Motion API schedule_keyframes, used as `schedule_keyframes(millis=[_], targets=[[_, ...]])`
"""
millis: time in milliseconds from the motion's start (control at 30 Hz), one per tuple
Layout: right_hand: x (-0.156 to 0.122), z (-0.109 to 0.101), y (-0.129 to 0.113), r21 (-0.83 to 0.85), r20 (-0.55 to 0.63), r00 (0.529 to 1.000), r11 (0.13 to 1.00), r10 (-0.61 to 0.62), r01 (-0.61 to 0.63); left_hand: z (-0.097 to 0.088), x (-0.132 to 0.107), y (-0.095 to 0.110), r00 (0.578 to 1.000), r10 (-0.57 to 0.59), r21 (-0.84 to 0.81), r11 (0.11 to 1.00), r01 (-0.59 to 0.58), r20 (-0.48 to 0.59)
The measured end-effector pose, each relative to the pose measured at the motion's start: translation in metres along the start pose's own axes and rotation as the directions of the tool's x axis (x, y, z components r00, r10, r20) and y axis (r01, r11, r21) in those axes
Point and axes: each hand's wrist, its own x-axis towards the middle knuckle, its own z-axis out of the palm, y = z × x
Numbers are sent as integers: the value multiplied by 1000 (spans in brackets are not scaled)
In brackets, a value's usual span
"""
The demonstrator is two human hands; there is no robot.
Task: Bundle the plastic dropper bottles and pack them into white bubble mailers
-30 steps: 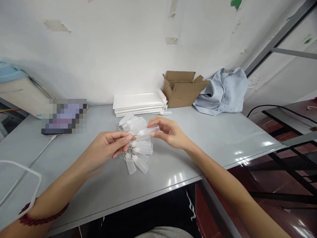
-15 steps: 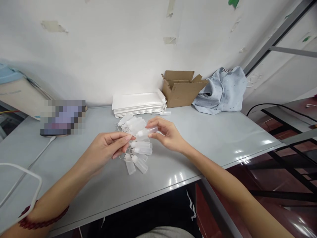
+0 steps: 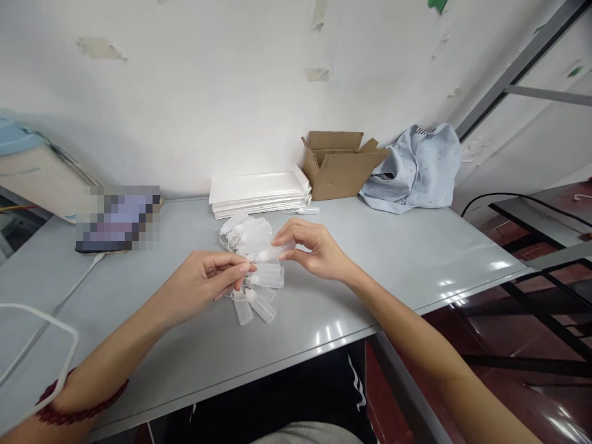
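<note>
Tabletop [image 3: 370,271] in smooth grey, glossy enough to throw back the lights, fills the middle of the scene. At its far right slumps a pale blue cloth bag [image 3: 423,172], soft and creased; left of it stands an open cardboard box [image 3: 340,179], stiff-walled and matt brown. Left again, a stack of flat white packets [image 3: 259,190] lies with a sheen on top. Nearer is a loose pile of small bottles [image 3: 252,231], translucent and round-sided, some with thin white loops at their necks.

Over the pile, the right hand [image 3: 311,248] closes thumb and fingers on the body of one bottle, the held bottle [image 3: 272,252], tilted with its neck towards the left. The left hand [image 3: 217,275] is pinched narrow by the neck end, near a thin dark tip [image 3: 252,262]; whether it grips the tip or something finer is too small to tell.

The bottle looks very light, its plastic soft enough to dent and rather slippery. A gentle hold around the body suits it best; the slender tip looks the likeliest part to bend.
</note>
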Motion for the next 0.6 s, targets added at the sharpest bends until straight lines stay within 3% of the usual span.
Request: schedule_keyframes(millis=[200, 600], targets=[[0, -1, -4, -8, 72, 997, 999, -39, 39, 0, -1, 3, 998, -12, 69, 998, 8, 68], [-2, 4, -3, 48, 90, 995, 998, -42, 38, 1, -2, 3, 991, -4, 53, 999, -3, 134]])
